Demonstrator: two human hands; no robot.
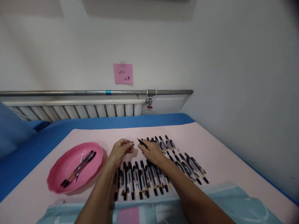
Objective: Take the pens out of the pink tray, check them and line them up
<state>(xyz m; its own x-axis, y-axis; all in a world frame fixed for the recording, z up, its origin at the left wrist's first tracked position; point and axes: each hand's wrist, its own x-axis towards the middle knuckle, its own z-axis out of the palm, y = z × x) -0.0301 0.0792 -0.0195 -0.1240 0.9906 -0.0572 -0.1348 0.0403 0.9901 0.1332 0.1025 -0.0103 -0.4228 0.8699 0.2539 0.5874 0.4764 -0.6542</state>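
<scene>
My right hand [152, 152] is closed around a black pen part [141, 142] whose pointed tip sticks out to the left. My left hand [121, 149] is pinched on a tiny piece [132, 142] too small to name, a few centimetres left of that tip. Both hands hover over several black and clear pens [140, 179] laid in rows on a pink sheet [217, 146]. More pens [163, 142] lie just beyond my right hand.
A pink dish [70, 165] at the left holds a few assembled pens [78, 169]. More pens [191, 166] lie to the right. Blue bedding [35, 146] borders the sheet, a radiator [74, 110] and pipe run behind, and a pink note [123, 73] is on the wall.
</scene>
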